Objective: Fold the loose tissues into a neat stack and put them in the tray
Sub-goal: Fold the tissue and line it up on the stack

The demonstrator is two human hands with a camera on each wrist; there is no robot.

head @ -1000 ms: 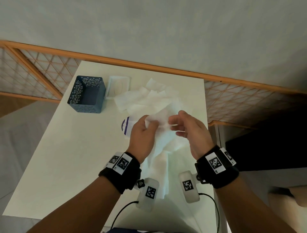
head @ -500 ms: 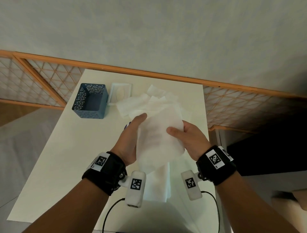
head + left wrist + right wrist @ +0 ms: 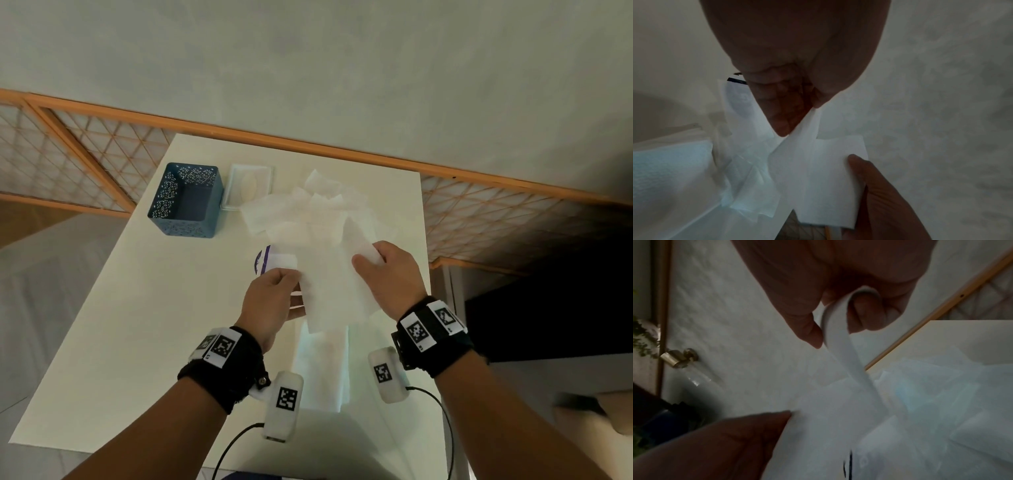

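Observation:
A white tissue (image 3: 327, 284) is stretched flat between both hands above the table. My left hand (image 3: 291, 277) pinches its left edge between thumb and fingers (image 3: 789, 123). My right hand (image 3: 366, 260) pinches the right edge, which curls round a finger (image 3: 863, 314). Behind the hands lies a loose pile of tissues (image 3: 308, 212). Below the hands, near the front edge, rests a folded stack of tissues (image 3: 323, 373). A shallow white tray (image 3: 248, 186) stands at the back, partly covered by the pile.
A blue perforated box (image 3: 186, 202) stands at the back left of the white table (image 3: 137, 325). A purple and white packet (image 3: 262, 262) peeks out under the tissues. An orange lattice rail (image 3: 513, 192) runs behind the table.
The tissue was bunched between my hands, then held up flat. Now both hands have moved apart and pull it taut by its side edges.

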